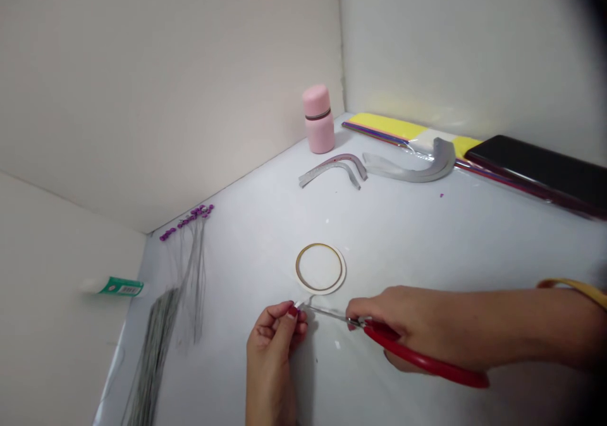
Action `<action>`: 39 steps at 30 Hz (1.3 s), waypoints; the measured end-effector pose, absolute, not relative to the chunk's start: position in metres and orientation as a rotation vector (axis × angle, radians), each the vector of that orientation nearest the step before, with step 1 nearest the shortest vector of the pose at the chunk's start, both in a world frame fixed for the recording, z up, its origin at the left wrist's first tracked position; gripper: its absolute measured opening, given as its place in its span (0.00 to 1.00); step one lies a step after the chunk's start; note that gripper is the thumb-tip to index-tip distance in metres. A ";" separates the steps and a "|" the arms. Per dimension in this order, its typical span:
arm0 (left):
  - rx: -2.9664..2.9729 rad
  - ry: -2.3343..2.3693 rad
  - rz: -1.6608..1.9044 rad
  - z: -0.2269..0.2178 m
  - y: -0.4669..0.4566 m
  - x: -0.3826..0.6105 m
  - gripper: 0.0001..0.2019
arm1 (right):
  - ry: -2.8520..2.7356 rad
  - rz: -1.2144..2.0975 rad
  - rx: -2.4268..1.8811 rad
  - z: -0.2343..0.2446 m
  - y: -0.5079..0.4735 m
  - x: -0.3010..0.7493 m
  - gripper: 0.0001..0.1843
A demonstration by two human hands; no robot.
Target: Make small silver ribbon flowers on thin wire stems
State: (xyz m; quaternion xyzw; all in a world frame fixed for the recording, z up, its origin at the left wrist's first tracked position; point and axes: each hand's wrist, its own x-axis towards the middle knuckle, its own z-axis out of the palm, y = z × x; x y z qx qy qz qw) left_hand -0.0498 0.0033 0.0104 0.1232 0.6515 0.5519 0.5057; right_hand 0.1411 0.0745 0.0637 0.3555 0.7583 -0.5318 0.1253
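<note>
My left hand (pixel 274 344) pinches the end of a narrow white strip of tape (pixel 300 303) between thumb and fingers, close to the near side of a thin white tape roll (pixel 343 275). The roll lies flat on the white table. Red-handled scissors (pixel 427 358) are gripped in my right hand (pixel 403 325). Their metal blades point left and reach the strip beside my left fingertips. Whether the blades touch the strip is too small to tell. Something purple shows faintly under my left thumb, mostly hidden.
A pink bottle (pixel 321 126) stands at the back corner. Bent grey strips (pixel 334 162) lie in front of it. Coloured sheets (pixel 389 124) and a black phone (pixel 535 170) lie along the right wall. At left are bundled wires (pixel 154 350), purple-tipped stems (pixel 192 217) and a green-labelled tube (pixel 123 286).
</note>
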 end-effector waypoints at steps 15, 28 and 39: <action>0.249 1.438 1.355 0.012 0.001 -0.047 0.06 | 2.746 -0.952 1.046 0.037 0.060 0.140 0.10; 0.250 1.423 1.362 0.011 -0.001 -0.049 0.05 | 2.690 -1.016 1.034 0.044 0.063 0.138 0.09; 0.301 1.438 1.365 0.012 -0.002 -0.047 0.09 | 2.694 -1.044 1.005 0.052 0.071 0.147 0.10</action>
